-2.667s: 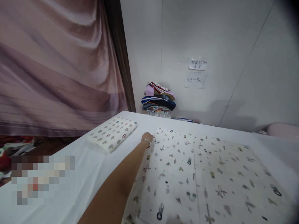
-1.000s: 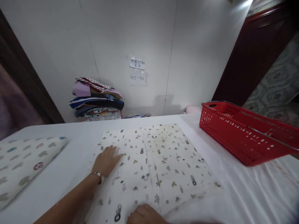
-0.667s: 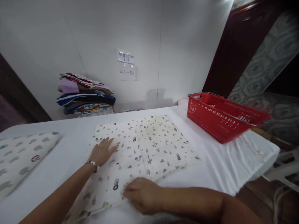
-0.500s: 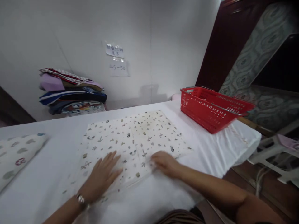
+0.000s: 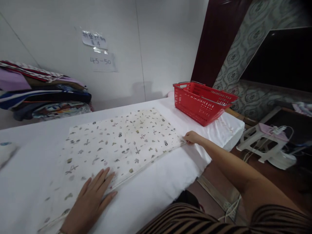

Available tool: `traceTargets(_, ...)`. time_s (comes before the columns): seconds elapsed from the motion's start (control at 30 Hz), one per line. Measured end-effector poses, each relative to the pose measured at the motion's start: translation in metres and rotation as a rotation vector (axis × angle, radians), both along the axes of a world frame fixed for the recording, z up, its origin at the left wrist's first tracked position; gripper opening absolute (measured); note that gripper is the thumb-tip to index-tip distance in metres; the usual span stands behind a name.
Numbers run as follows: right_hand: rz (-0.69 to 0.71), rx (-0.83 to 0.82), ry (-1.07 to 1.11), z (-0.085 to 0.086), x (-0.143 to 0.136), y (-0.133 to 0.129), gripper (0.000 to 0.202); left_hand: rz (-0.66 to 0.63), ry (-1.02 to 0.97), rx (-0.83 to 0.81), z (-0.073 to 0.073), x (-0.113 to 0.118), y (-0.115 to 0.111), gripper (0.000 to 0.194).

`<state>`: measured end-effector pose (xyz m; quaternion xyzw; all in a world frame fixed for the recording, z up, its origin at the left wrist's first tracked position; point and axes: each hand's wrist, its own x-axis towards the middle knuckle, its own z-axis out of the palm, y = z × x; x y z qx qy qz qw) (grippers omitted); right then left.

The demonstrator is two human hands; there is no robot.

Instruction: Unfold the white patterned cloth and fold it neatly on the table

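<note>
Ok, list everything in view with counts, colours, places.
Patterned cloth: one, off-white, spread on the table.
Table: one, white-covered, under the cloth.
Basket: one, red, on the table, right.
Second cloth: one, whitish, cut off left.
Textile stack: one, multicoloured, beyond table, left.
Wall: one, pale grey, behind table.
Paper signs: two, white, on the wall.
Panel: one, dark red, right of wall.
Wallpaper: one stretch, grey, upper right.
Screen: one, dark, far right.
Stool: one, white, pink top, right of table.
Cables: several, white, around stool.
Striped garment: one, brown-black, bottom.
Left hand: one, spread over cloth's near edge.
Right hand: one, pinching cloth's near right corner.
</note>
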<state>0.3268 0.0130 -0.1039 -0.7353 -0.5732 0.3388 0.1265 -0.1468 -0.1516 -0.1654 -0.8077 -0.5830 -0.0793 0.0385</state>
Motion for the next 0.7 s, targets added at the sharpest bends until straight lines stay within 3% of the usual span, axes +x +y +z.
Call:
traceTargets(0.27,0.047,-0.13,-0.108,0.005,-0.009,-0.001,0.026,-0.026,0.082,0.112,-0.003,0.0,-0.014,0.062)
traceTargets(0.53,0.121,-0.005,-0.23,0.007,-0.01,-0.002,0.018,-0.005,0.122,0.128,-0.004,-0.001,-0.016,0.058)
traceTargets(0.7,0.161,-0.031,-0.268,0.001,-0.009,0.001,0.017,0.011,0.132,0.098,0.003,0.003,-0.021,0.055)
